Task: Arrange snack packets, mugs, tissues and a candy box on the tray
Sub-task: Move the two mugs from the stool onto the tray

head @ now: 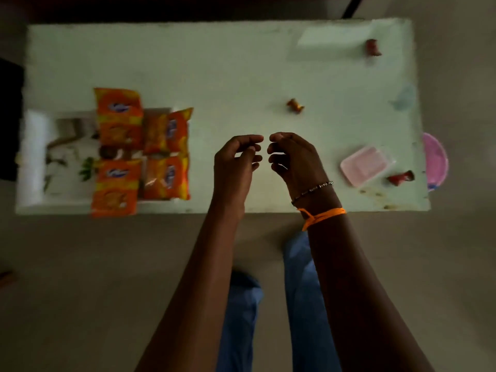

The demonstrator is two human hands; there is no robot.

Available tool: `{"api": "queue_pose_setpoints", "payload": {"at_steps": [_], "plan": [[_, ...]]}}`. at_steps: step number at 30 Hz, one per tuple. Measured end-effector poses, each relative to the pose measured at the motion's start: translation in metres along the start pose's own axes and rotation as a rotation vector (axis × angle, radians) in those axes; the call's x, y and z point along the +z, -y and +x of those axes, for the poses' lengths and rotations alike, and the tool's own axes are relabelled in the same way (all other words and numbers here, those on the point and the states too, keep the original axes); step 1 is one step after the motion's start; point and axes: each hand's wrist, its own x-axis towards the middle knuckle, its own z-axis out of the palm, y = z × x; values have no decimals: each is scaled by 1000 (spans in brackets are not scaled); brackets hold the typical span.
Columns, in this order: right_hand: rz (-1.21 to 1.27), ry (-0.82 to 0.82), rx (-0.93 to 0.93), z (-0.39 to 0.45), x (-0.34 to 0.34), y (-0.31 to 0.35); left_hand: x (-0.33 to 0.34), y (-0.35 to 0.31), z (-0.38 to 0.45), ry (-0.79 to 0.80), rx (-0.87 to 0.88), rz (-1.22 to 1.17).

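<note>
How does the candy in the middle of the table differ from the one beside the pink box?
The middle candy has an orange-brown wrapper; the candy by the pink box is red. The middle one lies alone on bare table, the red one close beside the pink box, near the table's front edge. Both are twist-wrapped and untouched.

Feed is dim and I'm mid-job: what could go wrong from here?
1. The near-left orange snack packet overhangs the table edge; a nudge might drop it.
2. Three wrapped candies lie scattered, one at the far right, so it is easily missed.
3. The pink plate juts past the table's right edge and could be knocked off.
</note>
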Motion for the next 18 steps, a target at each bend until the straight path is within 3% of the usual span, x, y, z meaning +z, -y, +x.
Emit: {"api": "queue_pose_setpoints", "payload": {"at_steps": [7,18], "plan": [[-32,224,26,-46,143,-43,-153,-2,-26,-205,13,-196],[-189,411,88,-32,315,-81,-310,-14,17,-432,-47,-383]]}}
